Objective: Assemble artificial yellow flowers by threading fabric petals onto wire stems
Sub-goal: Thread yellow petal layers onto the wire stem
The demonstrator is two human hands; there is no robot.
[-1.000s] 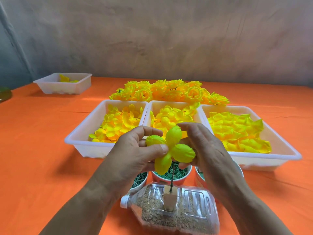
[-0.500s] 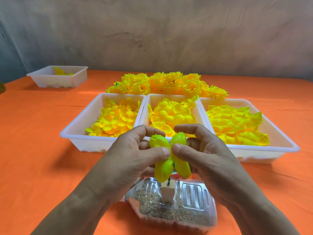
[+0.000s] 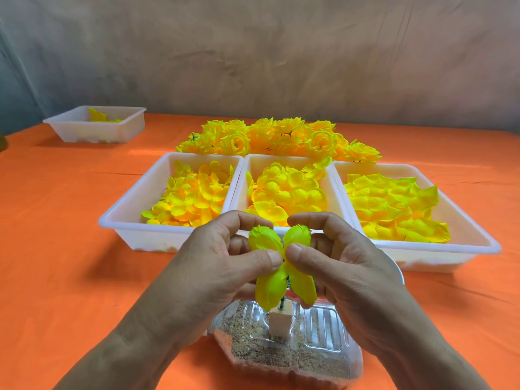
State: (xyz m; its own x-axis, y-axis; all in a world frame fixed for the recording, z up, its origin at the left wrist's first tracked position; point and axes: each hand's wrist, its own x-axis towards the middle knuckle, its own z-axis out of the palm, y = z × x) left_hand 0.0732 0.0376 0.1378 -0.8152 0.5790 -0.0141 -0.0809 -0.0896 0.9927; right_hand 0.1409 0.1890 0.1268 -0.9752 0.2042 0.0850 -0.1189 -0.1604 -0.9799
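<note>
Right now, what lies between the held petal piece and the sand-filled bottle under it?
Head view: a green wire stem, standing in a white block held by the bottle.

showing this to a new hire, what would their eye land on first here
Front and centre, the left hand and right hand pinch a yellow petal piece above a clear bottle of sand. Behind them, three white trays of loose yellow petals sit side by side on the orange table, with a heap of finished flowers beyond.

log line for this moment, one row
left hand: pinches petal piece | right hand: pinches petal piece | wire stem: under petal piece, planted in sand-filled container | finished flowers: piled behind trays
</note>
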